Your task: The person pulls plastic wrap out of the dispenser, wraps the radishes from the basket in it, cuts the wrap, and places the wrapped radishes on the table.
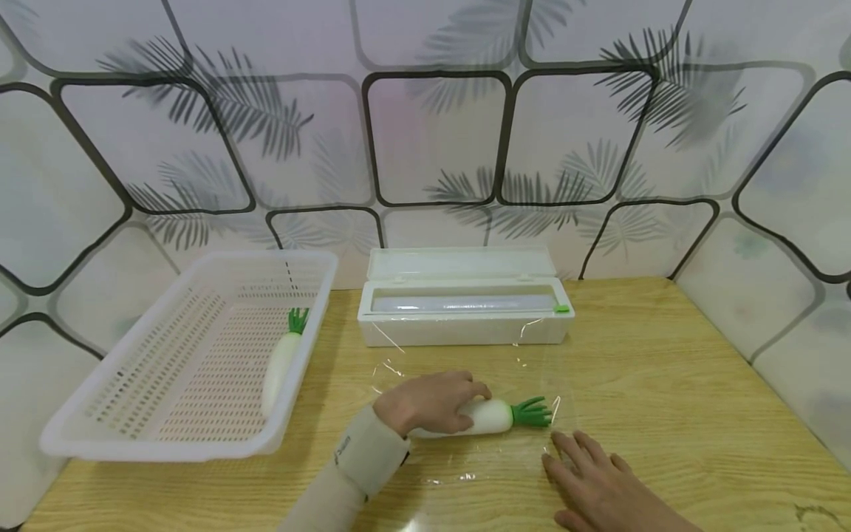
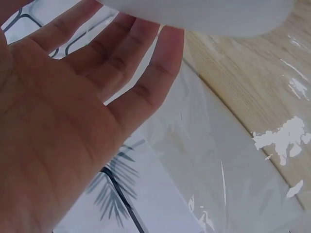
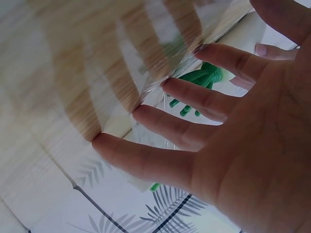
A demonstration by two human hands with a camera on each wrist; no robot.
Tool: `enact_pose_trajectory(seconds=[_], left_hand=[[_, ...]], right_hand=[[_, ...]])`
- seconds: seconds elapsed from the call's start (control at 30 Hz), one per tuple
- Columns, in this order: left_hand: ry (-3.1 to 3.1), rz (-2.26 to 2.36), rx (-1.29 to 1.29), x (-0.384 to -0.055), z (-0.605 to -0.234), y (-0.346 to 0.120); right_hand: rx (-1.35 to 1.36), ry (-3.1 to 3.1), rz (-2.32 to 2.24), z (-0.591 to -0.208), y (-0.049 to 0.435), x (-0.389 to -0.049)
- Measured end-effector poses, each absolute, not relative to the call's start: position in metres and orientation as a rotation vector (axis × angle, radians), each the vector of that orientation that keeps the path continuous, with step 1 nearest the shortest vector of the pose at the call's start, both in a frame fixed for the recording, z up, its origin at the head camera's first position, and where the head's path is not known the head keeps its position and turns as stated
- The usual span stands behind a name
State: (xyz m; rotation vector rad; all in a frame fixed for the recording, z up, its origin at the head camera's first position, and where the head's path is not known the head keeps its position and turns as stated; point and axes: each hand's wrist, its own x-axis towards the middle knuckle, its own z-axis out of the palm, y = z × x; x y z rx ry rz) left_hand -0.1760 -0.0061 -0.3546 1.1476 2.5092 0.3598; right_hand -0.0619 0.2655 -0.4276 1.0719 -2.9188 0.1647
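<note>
A white radish [image 1: 492, 417] with green stalks lies on a sheet of clear cling film [image 1: 459, 462] spread on the table. My left hand [image 1: 432, 403] grips the radish around its body from above; its palm hides the left end. In the left wrist view the fingertips meet the pale underside of the radish [image 2: 209, 14]. To the right of the stalks, my right hand [image 1: 601, 484] rests its outstretched fingertips at the film's right edge. The right wrist view shows those fingers [image 3: 146, 160] spread along the film, with the green stalks [image 3: 197, 80] behind them.
A white cling film box [image 1: 465, 331] with its lid raised stands at the back, a roll [image 1: 465, 303] inside and a green slider [image 1: 561, 309] at its right. At left, a white plastic basket [image 1: 159, 449] holds another white radish [image 1: 279, 369]. Patterned walls enclose the table.
</note>
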Motion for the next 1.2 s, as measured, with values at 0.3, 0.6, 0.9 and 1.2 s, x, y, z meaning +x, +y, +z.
enact_pose_trajectory(seconds=[0.3,0.6,0.9,1.2], left_hand=[[2.539,0.351,1.096,-0.175,-0.357,-0.006],[2.549,0.342,1.102,-0.176,-0.357,-0.008],[2.596,0.389,1.18,-0.178,-0.35,-0.016],[2.682,0.438,1.291,-0.174,-0.343,-0.038]], right_hand=[[1.083,-2.898,0.167,-0.428,0.266,-0.063],[1.14,-2.931,0.133,-0.417,0.269,-0.069],[1.103,-3.144,0.227,-0.405,0.268,-0.071],[1.12,-3.074,0.194,-0.402,0.28,-0.072]])
